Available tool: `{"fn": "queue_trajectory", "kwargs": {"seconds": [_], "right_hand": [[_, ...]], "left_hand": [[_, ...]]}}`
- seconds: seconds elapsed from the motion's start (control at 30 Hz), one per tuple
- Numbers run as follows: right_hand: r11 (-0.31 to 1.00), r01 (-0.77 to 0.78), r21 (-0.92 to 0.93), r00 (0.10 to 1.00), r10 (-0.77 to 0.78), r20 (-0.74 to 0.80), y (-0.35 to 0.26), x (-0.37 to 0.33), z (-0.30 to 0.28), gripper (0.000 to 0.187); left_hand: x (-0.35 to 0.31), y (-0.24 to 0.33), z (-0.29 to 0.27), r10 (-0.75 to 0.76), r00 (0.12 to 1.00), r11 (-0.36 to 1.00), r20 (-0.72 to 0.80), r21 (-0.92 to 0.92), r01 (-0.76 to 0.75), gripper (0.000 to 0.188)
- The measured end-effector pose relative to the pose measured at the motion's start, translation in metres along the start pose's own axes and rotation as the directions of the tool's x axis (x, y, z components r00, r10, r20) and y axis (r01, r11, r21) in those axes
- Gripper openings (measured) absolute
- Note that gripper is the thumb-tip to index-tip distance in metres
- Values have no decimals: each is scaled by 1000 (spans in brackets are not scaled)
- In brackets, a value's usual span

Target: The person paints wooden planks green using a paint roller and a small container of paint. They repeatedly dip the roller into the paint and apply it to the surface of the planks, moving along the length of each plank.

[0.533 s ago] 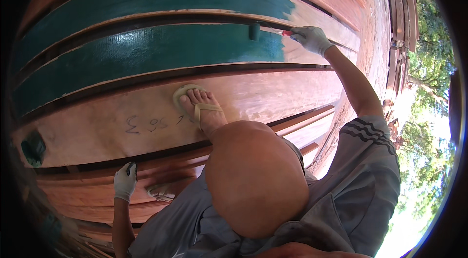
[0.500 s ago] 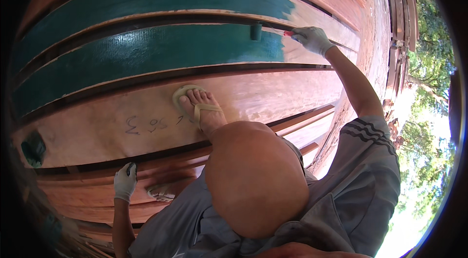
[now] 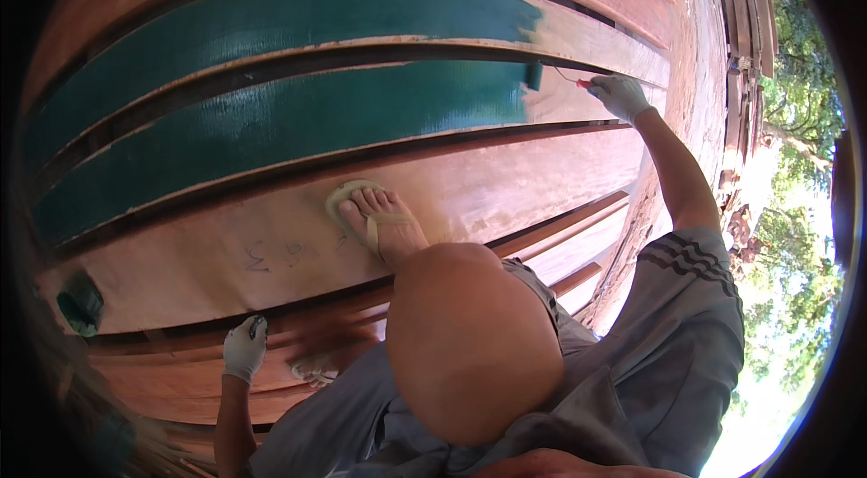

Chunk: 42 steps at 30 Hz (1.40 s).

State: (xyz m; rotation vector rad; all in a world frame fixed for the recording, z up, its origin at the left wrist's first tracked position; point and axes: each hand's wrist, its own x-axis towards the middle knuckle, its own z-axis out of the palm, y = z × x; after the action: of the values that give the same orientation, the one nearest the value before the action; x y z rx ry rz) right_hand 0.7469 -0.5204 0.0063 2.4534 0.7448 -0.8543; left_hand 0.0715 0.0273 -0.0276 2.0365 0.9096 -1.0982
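Note:
My right hand (image 3: 620,98), in a white glove, is closed round the red handle of a paint roller (image 3: 535,76). The roller's green sleeve lies at the right end of the wet green paint on the nearer painted plank (image 3: 343,103); bare wood shows beyond it. My left hand (image 3: 244,350), also gloved, is low on the left beside the unpainted plank. Its fingers are curled, with something dark at the fingertips that I cannot make out. Farther off runs a second green-painted plank (image 3: 298,13), its right end bare.
One sandalled foot (image 3: 384,216) stands on the unpainted plank (image 3: 506,180), which bears handwritten marks. A dark green container (image 3: 81,304) sits at that plank's left end. Dark gaps separate the planks. A pale beam (image 3: 691,62) crosses under their right ends; stacked boards (image 3: 748,17) and trees lie beyond.
The roller and my right hand have moved right, bringing the sleeve to the end of the painted stretch. The view has shifted a little; my left hand stays curled.

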Motion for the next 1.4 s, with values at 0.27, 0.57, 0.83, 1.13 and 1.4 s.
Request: {"fn": "queue_trajectory", "kwargs": {"seconds": [0.27, 0.57, 0.83, 1.13, 1.4], "right_hand": [[979, -161, 124, 985, 167, -36, 77, -40, 53, 31], [664, -499, 557, 816, 577, 44, 38, -104, 141, 36], [69, -342, 937, 766, 599, 235, -103, -99, 143, 17], [97, -6, 995, 993, -118, 17, -308, -65, 33, 13], [226, 566, 793, 809, -338, -481, -355, -39, 6, 42]], "left_hand": [[41, 30, -47, 106, 989, 982, 102, 143, -120, 29], [94, 105, -62, 299, 942, 951, -155, -38, -308, 14], [102, 186, -58, 433, 901, 891, -16, -145, -430, 15], [115, 328, 19, 397, 917, 524, 40, -830, -191, 42], [111, 314, -3, 293, 955, 222, -53, -967, -122, 36]]}}
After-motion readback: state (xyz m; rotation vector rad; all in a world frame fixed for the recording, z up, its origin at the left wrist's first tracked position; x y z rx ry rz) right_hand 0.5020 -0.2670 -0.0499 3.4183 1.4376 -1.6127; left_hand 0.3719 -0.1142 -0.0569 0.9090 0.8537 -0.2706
